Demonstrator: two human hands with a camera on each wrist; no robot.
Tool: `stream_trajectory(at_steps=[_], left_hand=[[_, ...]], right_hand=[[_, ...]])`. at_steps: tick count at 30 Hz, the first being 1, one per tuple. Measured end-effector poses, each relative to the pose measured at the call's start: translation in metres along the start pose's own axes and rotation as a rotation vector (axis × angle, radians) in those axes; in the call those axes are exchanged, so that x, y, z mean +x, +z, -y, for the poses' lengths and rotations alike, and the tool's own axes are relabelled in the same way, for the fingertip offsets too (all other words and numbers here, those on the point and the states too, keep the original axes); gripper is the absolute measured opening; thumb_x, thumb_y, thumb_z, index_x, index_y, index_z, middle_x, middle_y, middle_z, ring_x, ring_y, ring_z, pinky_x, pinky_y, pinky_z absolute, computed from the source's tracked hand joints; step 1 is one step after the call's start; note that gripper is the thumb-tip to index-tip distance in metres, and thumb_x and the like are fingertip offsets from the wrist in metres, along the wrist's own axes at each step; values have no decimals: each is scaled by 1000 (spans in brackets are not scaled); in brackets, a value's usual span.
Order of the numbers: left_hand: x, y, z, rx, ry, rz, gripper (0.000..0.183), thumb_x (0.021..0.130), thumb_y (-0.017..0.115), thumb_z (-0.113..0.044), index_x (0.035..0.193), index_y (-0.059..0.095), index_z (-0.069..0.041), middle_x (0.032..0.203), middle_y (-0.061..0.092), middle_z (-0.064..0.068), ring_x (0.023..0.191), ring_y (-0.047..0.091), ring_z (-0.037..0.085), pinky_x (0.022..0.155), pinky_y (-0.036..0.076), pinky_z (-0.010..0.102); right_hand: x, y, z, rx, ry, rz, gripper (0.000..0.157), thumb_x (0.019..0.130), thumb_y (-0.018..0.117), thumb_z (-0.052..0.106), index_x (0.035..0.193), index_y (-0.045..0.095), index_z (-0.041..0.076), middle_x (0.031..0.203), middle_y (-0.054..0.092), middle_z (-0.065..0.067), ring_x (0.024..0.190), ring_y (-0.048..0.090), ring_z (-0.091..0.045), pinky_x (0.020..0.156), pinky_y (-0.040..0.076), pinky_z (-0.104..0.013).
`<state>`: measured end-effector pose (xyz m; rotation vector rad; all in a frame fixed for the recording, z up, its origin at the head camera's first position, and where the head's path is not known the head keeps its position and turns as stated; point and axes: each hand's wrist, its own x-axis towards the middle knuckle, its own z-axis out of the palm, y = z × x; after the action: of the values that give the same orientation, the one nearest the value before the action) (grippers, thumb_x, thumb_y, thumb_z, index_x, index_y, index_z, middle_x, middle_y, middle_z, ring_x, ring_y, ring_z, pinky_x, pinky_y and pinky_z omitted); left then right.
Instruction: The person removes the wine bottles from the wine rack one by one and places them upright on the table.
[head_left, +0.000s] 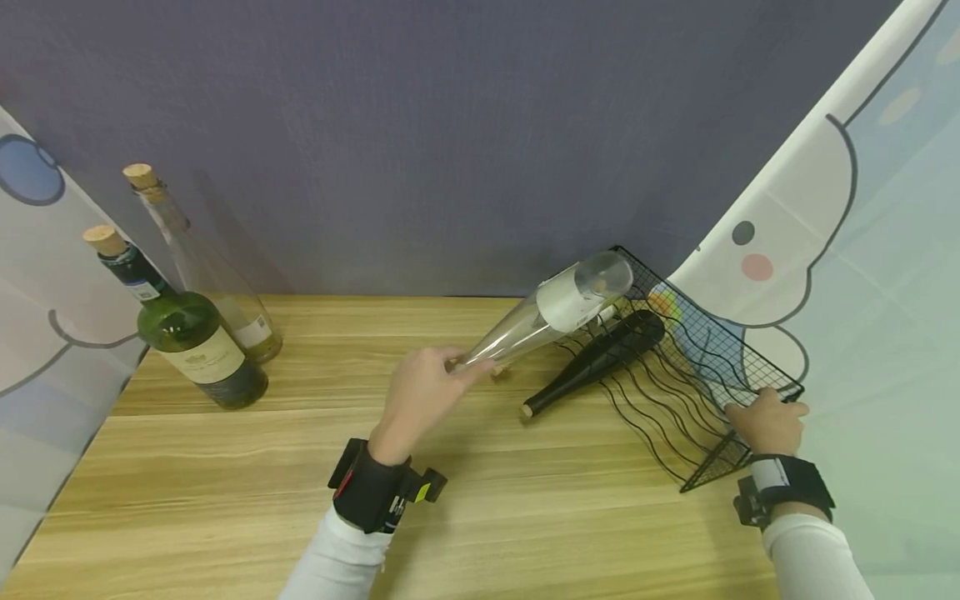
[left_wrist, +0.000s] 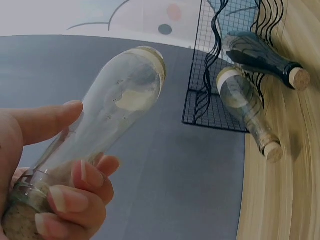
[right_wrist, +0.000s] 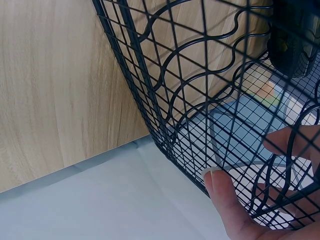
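My left hand (head_left: 423, 392) grips a clear glass bottle (head_left: 566, 300) around its corked neck. Its white-labelled body slants up to the right and overlaps the black wire wine rack (head_left: 708, 318) in the head view. My right hand (head_left: 768, 423) holds the rack by its near right corner, with the thumb (right_wrist: 222, 192) on one side of the mesh and fingers on the other. A dark corked bottle (head_left: 600, 358) lies on the rack's wavy wires, neck toward the left front. Beside it lies another clear corked bottle (left_wrist: 245, 102), mostly hidden by the held one in the head view.
At the left of the wooden table (head_left: 225, 483) a green labelled bottle (head_left: 198, 354) and a clear bottle (head_left: 225, 287) stand upright, both corked. A grey panel (head_left: 420, 150) rises behind the table. A printed cloth (head_left: 885, 333) borders the right side.
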<state>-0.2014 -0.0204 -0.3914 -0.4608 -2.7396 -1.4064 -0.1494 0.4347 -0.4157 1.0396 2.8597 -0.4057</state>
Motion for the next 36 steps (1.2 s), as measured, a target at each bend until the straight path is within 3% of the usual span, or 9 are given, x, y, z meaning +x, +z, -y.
stream_trajectory(at_steps=[9,14,21,29,36], left_hand=[[-1,-14,11,53,-34,-25,47,88,68,-53,111,75,-13,51,37,-8,44,27,6,42,21,23],[-2,-23,18,43,-69,-47,46,88,68,-53,113,75,-15,55,50,-4,43,30,9,41,23,23],[-3,-34,29,25,-87,-105,42,87,72,-48,112,75,-14,80,74,4,53,48,13,49,35,28],[-5,-43,40,24,-130,-115,49,86,70,-53,113,75,-11,87,75,8,50,41,13,48,32,27],[-8,-54,50,29,-184,-103,53,86,69,-54,116,73,-10,97,76,12,57,50,15,51,36,28]], right_hand=[[4,2,-2,-13,0,-4,69,92,51,25,133,25,-25,122,26,-57,99,45,-70,74,50,-63],[4,3,-2,-16,-4,-5,68,92,51,25,130,26,-25,122,26,-57,99,46,-70,74,50,-63],[4,1,-2,-20,-4,-1,69,93,51,25,132,25,-25,122,26,-57,99,45,-70,74,50,-63],[6,2,-2,-17,2,1,69,92,51,25,133,25,-25,121,27,-57,97,47,-68,71,51,-62],[5,1,0,-18,7,4,69,92,51,25,133,26,-25,122,27,-56,96,48,-67,71,51,-61]])
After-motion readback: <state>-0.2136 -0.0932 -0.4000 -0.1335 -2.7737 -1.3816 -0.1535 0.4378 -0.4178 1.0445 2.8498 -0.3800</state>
